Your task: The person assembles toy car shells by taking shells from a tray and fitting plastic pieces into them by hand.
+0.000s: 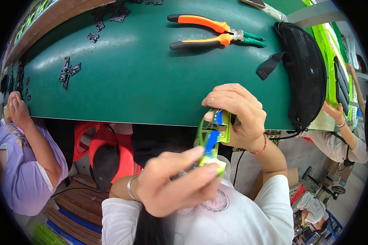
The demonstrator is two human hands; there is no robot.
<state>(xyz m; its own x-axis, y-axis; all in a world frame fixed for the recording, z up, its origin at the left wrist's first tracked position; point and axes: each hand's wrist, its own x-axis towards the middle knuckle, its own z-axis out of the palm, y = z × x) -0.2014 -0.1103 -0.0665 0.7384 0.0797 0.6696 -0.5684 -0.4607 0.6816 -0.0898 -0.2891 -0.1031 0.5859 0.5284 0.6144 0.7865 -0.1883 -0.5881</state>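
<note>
Just off the near edge of the green table (131,94), I hold a lime-green plastic part (211,141) with a blue strip along it. Its exact kind cannot be made out. My right hand (239,112) grips the far end, fingers bent over the top and thumb underneath. Slightly blurred, my left hand (178,181) pinches the near end between thumb and fingers. Beyond my hands lie orange-and-black pliers (202,30) with green-covered jaws, touched by neither hand.
Small black plastic pieces (67,73) lie on the left of the table. A black mesh pouch (306,73) with a strap rests at the right. One person (28,163) sits at far left, and another person's hand (334,113) reaches in at far right. A red chair (122,149) stands below the table edge.
</note>
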